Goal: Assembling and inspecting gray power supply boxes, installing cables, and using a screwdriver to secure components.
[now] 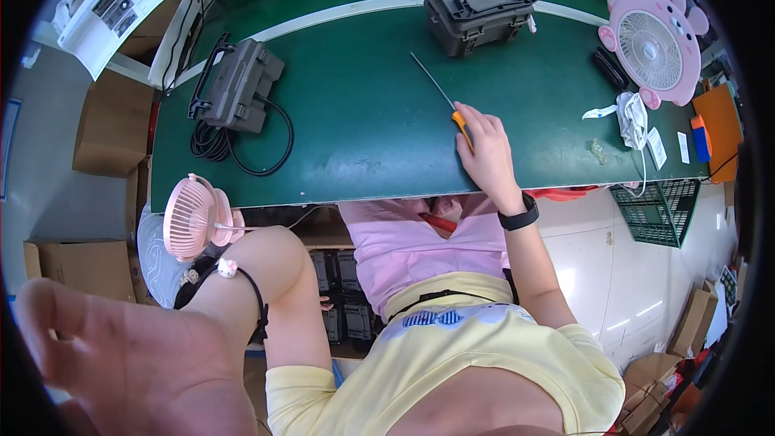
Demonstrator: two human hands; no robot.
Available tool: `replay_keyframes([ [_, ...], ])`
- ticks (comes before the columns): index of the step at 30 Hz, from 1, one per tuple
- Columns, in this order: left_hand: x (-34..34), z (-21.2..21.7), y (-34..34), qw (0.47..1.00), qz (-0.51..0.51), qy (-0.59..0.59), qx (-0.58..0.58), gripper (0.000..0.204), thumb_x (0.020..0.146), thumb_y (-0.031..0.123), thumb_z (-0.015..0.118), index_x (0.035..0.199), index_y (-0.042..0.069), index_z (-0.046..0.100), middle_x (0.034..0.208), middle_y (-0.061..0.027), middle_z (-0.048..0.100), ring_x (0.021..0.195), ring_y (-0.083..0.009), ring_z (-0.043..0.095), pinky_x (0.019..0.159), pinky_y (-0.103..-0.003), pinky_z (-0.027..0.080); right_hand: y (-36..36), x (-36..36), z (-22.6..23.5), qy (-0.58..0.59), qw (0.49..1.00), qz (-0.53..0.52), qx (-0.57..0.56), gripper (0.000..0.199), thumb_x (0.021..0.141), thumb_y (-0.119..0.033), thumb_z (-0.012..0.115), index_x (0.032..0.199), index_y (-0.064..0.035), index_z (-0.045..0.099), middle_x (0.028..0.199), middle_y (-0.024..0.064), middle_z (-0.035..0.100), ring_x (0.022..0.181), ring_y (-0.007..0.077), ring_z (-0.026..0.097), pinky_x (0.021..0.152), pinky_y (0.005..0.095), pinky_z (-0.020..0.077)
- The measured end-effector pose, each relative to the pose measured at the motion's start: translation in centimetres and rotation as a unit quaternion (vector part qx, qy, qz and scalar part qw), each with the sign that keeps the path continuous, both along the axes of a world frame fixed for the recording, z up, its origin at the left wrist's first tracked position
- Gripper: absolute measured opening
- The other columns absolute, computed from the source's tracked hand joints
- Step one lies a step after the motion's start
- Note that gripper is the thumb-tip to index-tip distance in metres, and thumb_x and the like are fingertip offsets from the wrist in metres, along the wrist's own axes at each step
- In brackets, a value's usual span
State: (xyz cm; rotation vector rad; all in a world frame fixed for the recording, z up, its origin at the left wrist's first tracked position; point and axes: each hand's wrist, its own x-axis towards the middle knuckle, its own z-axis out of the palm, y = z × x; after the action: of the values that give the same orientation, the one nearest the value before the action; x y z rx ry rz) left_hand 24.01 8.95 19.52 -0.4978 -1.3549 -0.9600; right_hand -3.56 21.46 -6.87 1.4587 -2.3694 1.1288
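On the green table, my right hand (489, 153) is closed around the yellow and black handle of a screwdriver (433, 81). Its long thin shaft points away and to the left, with the tip near the table surface. My left hand (153, 355) is raised close to the camera at the lower left, palm toward it and blurred. It looks open and holds nothing that I can see; part of its fingers are cut off by the dark rim. Ahead of the screwdriver stands a closed dark grey plastic case (476, 12). A similar case (242, 85) with a coiled black cable (211, 144) lies at the left.
A pink animal-shaped fan (650, 48) stands at the far right, near a black object (609, 69) and a bundled white cable (632, 119). A small pink fan (192, 218) is at the table's front left. Below right is a green basket (658, 210); cardboard boxes (113, 125) stand left.
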Motion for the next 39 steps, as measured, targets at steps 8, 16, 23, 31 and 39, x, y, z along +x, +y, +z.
replay_keyframes([
  [8, 3.2, 2.4, 0.4, 0.997, 0.03, 0.033, -0.059, 0.039, 0.095, 0.031, 0.058, 0.127, 0.009, 0.06, 0.13, -0.0119, 0.058, 0.117, -0.0249, 0.058, 0.095, -0.037, 0.049, 5.1, -0.9, 13.7, -0.142, 0.961, 0.112, -0.207, 0.043, 0.09, -0.008, 0.063, 0.133, -0.0024, 0.059, 0.132, 0.0148, 0.062, 0.12, 0.027, 0.06, 0.099, 0.036, 0.0473],
  [16, -0.5, 1.4, -1.3, 0.981, 0.156, 0.071, -0.092, 0.036, 0.096, 0.026, 0.054, 0.129, 0.012, 0.06, 0.133, -0.0097, 0.057, 0.119, -0.0229, 0.057, 0.096, -0.035, 0.049, 8.1, 3.7, 21.8, 0.001, 0.856, 0.2, -0.477, 0.043, 0.096, -0.018, 0.053, 0.135, 0.0001, 0.053, 0.133, 0.0146, 0.058, 0.119, 0.0241, 0.057, 0.101, 0.035, 0.0442],
  [23, -7.2, 3.1, -15.0, 0.854, 0.479, -0.198, -0.044, 0.034, 0.097, 0.023, 0.051, 0.13, 0.015, 0.059, 0.136, -0.0078, 0.055, 0.12, -0.0211, 0.056, 0.097, -0.033, 0.048, 4.9, 2.6, 23.4, 0.044, 0.856, 0.219, -0.465, 0.044, 0.098, -0.019, 0.046, 0.138, -0.0014, 0.05, 0.138, 0.0127, 0.054, 0.123, 0.0212, 0.054, 0.104, 0.0327, 0.041],
  [31, -1.4, 15.8, -39.5, 0.07, 0.68, -0.62, -0.386, 0.035, 0.098, 0.018, 0.047, 0.131, 0.017, 0.059, 0.139, -0.0056, 0.054, 0.122, -0.019, 0.055, 0.098, -0.032, 0.048, 5.1, 2.3, 22.7, 0.064, 0.854, 0.239, -0.457, 0.045, 0.101, -0.02, 0.038, 0.142, -0.0031, 0.045, 0.143, 0.0107, 0.049, 0.128, 0.0177, 0.049, 0.108, 0.0301, 0.0373],
  [39, -7.4, 9.3, -36.5, 0.523, 0.733, -0.428, -0.076, 0.034, 0.1, 0.018, 0.046, 0.132, 0.012, 0.057, 0.141, -0.007, 0.052, 0.126, -0.0201, 0.052, 0.103, -0.029, 0.044, 4.9, 0.6, 23.8, 0.095, 0.849, 0.25, -0.456, 0.046, 0.104, -0.021, 0.03, 0.146, -0.0048, 0.041, 0.148, 0.0086, 0.044, 0.133, 0.0143, 0.045, 0.111, 0.0275, 0.0336],
])
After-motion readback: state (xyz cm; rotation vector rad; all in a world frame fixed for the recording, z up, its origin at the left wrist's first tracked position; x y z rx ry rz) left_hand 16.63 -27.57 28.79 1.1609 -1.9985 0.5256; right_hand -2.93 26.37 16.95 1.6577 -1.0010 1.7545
